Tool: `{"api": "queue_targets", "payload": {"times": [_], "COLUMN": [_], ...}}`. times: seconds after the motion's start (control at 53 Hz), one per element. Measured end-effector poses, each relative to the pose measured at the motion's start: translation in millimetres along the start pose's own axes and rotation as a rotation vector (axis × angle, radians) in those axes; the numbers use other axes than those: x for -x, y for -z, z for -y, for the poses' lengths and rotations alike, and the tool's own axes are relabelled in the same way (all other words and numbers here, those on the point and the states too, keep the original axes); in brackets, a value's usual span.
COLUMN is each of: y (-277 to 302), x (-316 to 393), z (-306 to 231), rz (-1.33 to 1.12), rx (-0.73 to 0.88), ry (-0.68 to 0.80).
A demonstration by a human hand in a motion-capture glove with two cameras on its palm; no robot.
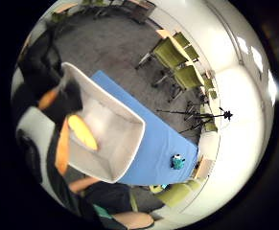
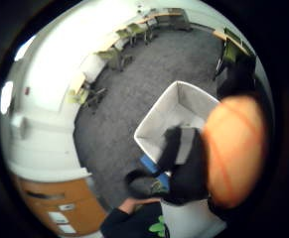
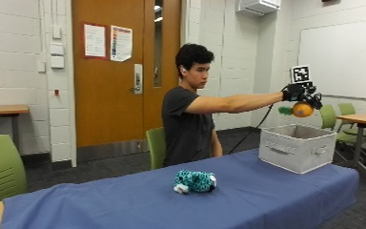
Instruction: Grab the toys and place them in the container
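while fingers (image 3: 295,91) grip orange toy (image 3: 303,110) above container (image 3: 296,147), teal plush (image 3: 194,182) on table (image 3: 265,195)

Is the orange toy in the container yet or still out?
Out. The right hand holds the orange toy in its grip in the air above the container, clear of the rim.

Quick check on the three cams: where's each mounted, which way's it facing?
Outside view: across the blue table, facing the person; right hand holds an orange toy above the container.
Little finger side palm view: looks down into the container; gloved fingers show; teal toy on the table.
Thumb side palm view: down past the toy into the container.
All share the container.
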State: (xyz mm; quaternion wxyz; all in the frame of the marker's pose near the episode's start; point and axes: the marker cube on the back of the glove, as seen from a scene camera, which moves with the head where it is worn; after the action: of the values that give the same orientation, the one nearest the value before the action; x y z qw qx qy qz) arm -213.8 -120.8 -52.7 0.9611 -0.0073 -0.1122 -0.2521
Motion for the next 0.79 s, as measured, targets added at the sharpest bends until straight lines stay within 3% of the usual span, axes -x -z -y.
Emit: {"api": "queue_targets", "payload": {"times": [0.075,0.226,0.359,0.491,0.585,0.679,0.793], "y": [0.1,1.3,-4.1,14.5,34.2,45.0,71.0], "x": [-3.3,-20.9,24.8,-21.1,-49.1,-99.1,-139.9], "z": [0.0,-13.2,-18.6,-53.9,-88.7,-113.3,-161.3], "rz": [0.013,-0.143,-0.305,-0.277,-0.121,-0.239,-0.11], "rx": [-0.012,-0.011,-0.015,-0.021,-0.022,-0.026,-0.018], "ry": [-0.045,0.059,-0.053,-0.042,-0.023,-0.091,0.035]}}
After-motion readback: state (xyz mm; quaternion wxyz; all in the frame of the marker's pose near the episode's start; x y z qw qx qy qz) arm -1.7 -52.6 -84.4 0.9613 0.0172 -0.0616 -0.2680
